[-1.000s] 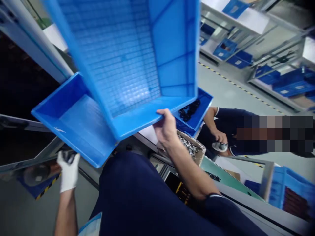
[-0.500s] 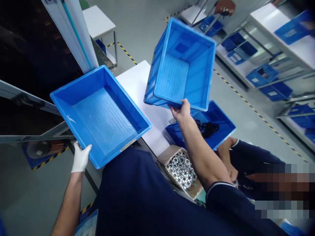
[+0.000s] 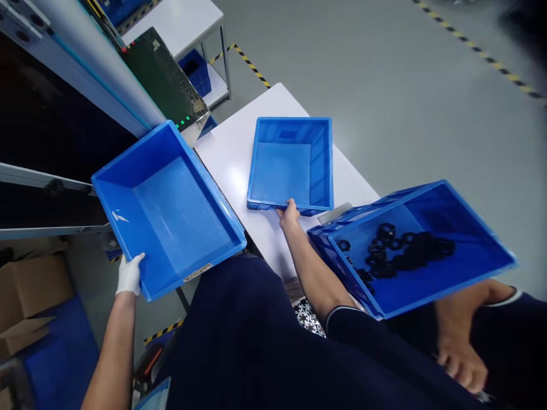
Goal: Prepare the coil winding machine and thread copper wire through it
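Observation:
My left hand, in a white glove, grips the near left rim of an empty blue bin, which is tilted beside the machine frame. My bare right hand is closed on the near edge of a second empty blue bin, at the white table; whether its base rests fully on the tabletop I cannot tell. To the right of my right forearm is a third blue bin with several black ring-shaped parts inside.
A co-worker's hand shows below the third bin. A box of silvery ring parts is partly hidden under my right arm. The machine frame stands at left, with a cardboard box low beside it. Another white table stands behind.
My right hand has lowered the second bin from a raised tilt to the tabletop. The left bin stays in my gloved hand. My view has turned, and the third bin appears larger and farther right.

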